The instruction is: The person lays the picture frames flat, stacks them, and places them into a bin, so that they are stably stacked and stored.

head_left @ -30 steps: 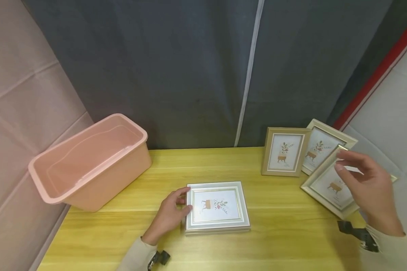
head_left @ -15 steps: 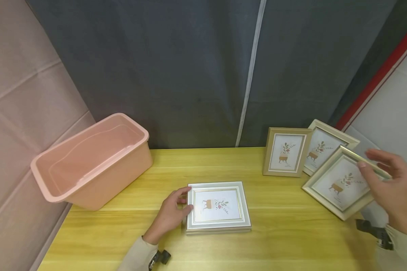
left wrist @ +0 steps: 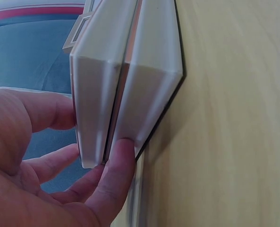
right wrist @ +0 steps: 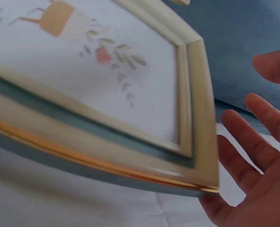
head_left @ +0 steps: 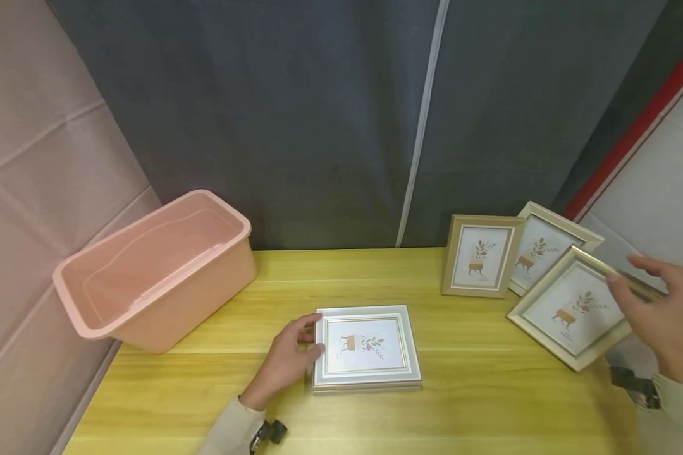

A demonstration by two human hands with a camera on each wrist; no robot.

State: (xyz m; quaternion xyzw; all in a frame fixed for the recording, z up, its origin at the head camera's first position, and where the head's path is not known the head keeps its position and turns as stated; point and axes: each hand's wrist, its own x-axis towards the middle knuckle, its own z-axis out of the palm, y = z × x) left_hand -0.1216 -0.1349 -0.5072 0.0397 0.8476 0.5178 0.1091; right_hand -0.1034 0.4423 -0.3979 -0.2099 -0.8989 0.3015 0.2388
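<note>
Two pale silver picture frames lie stacked, the upper picture frame [head_left: 367, 347] showing a potted plant print turned sideways. My left hand [head_left: 287, 357] rests at the stack's left edge; in the left wrist view, its fingers [left wrist: 118, 170] touch the sides of both frames. At the right, a champagne picture frame [head_left: 566, 311] stands tilted. My right hand [head_left: 668, 316] is at its right corner, thumb overlapping the front in the head view. In the right wrist view, the fingers [right wrist: 253, 146] are extended, partly behind the frame's edge, with the thumb apart from it.
A tan picture frame [head_left: 482, 256] stands upright at the back right, overlapping a cream picture frame [head_left: 558, 224] behind it. A pink plastic bin [head_left: 199, 278] stands at the left of the yellow wooden table [head_left: 467, 417]. Dark grey curtain-like cloth [head_left: 273, 126] hangs behind.
My right hand has moved right along the champagne frame to its right corner, uncovering more of the print. The left hand and the stack have stayed in place.
</note>
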